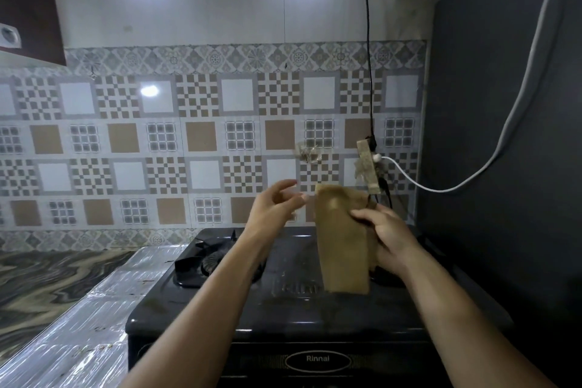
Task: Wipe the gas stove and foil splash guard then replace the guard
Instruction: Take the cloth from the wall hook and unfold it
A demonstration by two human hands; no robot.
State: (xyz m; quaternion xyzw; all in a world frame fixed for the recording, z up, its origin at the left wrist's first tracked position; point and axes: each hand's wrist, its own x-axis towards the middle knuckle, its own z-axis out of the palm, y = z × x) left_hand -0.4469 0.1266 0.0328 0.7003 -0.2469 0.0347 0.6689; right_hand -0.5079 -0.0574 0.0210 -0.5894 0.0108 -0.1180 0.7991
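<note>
A black gas stove [283, 312] stands in front of me, its left burner grate [214, 255] showing. A tan cloth [341, 246] hangs above the stove top, and my right hand [385, 236] grips its right edge. My left hand [277, 208] is raised just left of the cloth with fingers spread and relaxed, holding nothing. The foil splash guard [94, 318] lies flat on the counter to the left of the stove, crinkled and speckled with crumbs.
A patterned tile wall [201, 142] rises behind the stove. A power strip [368, 167] with a black cord and a white cable hangs at the right, beside a dark wall [504, 135]. A marbled countertop [47, 280] extends left.
</note>
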